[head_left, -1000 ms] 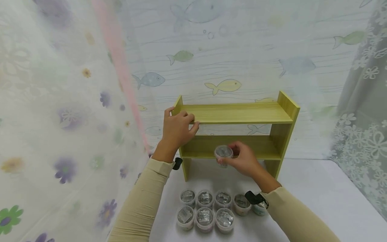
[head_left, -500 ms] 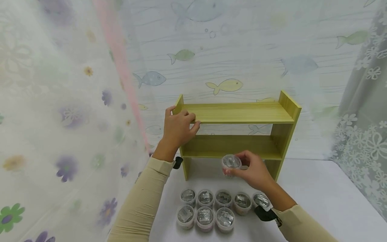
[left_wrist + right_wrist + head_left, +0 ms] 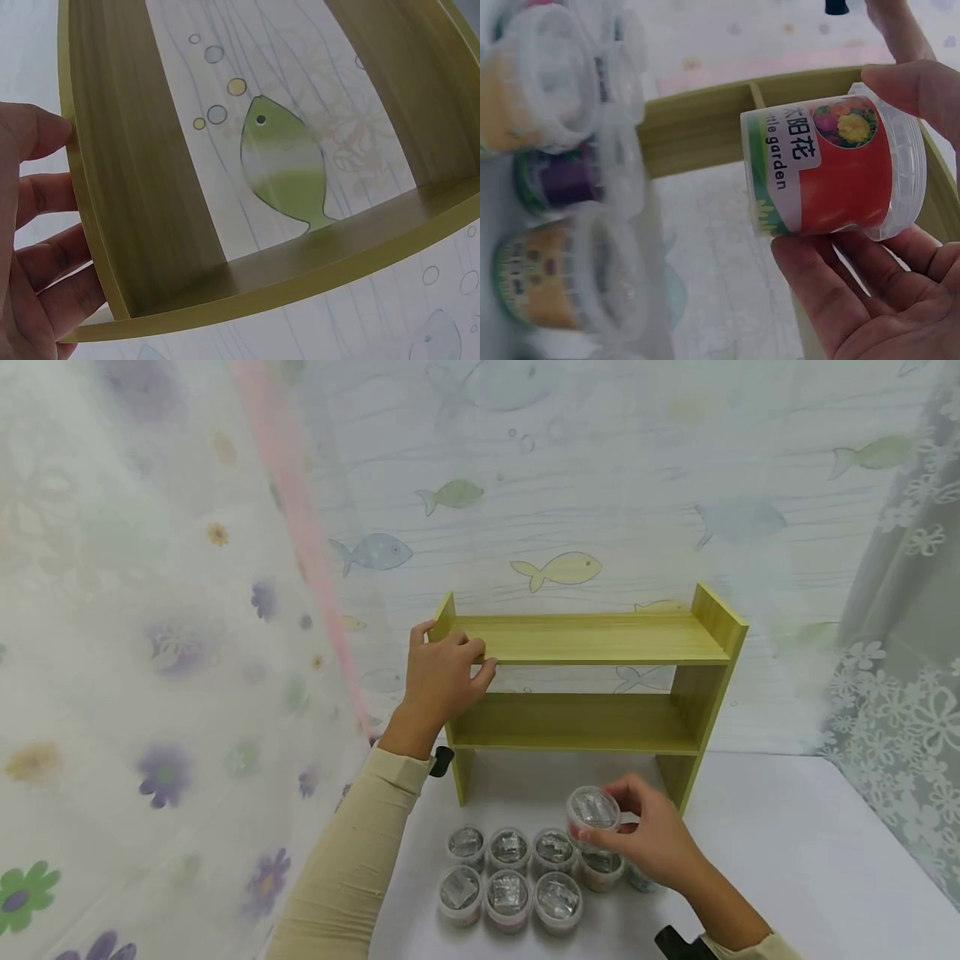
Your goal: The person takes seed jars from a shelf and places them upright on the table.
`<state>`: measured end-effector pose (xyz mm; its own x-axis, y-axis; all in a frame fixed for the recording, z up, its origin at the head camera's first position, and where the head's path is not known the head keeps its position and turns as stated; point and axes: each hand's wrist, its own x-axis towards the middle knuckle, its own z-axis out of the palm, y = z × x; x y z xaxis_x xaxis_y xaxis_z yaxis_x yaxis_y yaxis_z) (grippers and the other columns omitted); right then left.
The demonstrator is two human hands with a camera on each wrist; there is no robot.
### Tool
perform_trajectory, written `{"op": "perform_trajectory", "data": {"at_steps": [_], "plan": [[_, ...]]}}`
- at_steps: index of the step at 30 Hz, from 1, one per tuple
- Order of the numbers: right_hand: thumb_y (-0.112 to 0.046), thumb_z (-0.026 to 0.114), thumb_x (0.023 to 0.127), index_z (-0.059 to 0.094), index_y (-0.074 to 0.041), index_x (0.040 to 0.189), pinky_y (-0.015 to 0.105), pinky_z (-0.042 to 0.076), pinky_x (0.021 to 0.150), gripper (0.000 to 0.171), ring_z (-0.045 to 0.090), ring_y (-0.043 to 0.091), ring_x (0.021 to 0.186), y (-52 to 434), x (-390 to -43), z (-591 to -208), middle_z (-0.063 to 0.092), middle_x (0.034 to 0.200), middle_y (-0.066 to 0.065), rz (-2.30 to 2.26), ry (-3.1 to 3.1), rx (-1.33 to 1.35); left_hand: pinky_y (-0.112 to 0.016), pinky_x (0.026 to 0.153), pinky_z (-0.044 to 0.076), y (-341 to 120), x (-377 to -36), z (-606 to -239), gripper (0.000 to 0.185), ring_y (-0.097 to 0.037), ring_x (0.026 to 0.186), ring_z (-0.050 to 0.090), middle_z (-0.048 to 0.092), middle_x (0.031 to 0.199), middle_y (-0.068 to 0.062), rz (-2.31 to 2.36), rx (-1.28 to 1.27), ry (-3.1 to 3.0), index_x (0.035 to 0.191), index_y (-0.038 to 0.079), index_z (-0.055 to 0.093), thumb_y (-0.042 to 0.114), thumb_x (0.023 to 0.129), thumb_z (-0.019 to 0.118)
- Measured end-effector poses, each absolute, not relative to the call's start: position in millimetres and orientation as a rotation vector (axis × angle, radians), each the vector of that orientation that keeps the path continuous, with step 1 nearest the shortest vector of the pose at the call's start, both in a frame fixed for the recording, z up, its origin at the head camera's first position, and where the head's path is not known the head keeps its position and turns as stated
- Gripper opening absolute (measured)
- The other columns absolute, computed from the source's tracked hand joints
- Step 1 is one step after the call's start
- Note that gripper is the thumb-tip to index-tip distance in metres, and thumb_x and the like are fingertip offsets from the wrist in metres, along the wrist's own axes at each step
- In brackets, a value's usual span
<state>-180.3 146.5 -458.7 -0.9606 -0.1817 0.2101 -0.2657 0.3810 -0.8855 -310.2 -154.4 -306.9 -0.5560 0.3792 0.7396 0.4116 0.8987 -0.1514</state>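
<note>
A small yellow-green wooden shelf unit [image 3: 600, 640] stands on the white table against the fish-patterned backdrop, both boards bare. My left hand [image 3: 453, 653] grips the left end of the top board, thumb behind and fingers over the front edge; the left wrist view shows those fingers [image 3: 34, 225] on the shelf's edge [image 3: 86, 225]. My right hand [image 3: 609, 817] holds a small clear lidded tub [image 3: 593, 810] just above the tubs on the table. In the right wrist view this tub [image 3: 832, 169] has a red flower label, pinched between thumb and fingers [image 3: 832, 296].
Several more lidded tubs [image 3: 510, 870] stand in two rows on the white table [image 3: 780, 843] in front of the shelf; they show blurred in the right wrist view [image 3: 555, 82]. Flowered sheer curtains hang at the left [image 3: 150, 652] and right [image 3: 900, 693].
My right hand has carried the tub down and toward me, from in front of the lower shelf board to just above the rows of tubs. The left hand has kept its grip.
</note>
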Motion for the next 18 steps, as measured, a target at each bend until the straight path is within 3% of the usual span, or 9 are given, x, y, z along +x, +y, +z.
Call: {"op": "perform_trajectory", "data": {"at_steps": [9, 18], "plan": [[-0.033, 0.096, 0.070, 0.058, -0.015, 0.108, 0.023, 0.058, 0.074, 0.057, 0.064, 0.006, 0.091, 157, -148, -489, 0.071, 0.103, 0.000, 1.494, -2.620, 0.305, -0.059, 0.116, 0.032, -152, -310, -308, 0.024, -0.019, 0.071, 0.066, 0.070, 0.085, 0.002, -0.044, -0.563, -2.219, 0.088, 0.021, 0.073, 0.040, 0.098, 0.063], [-0.036, 0.096, 0.069, 0.057, -0.016, 0.110, 0.024, 0.058, 0.076, 0.060, 0.066, 0.008, 0.098, 164, -128, -517, 0.070, 0.109, -0.001, 1.497, -2.737, 0.217, -0.059, 0.116, 0.032, -153, -309, -307, 0.023, -0.019, 0.069, 0.065, 0.070, 0.085, 0.002, -0.034, -0.554, -2.218, 0.090, 0.020, 0.074, 0.039, 0.098, 0.064]]}}
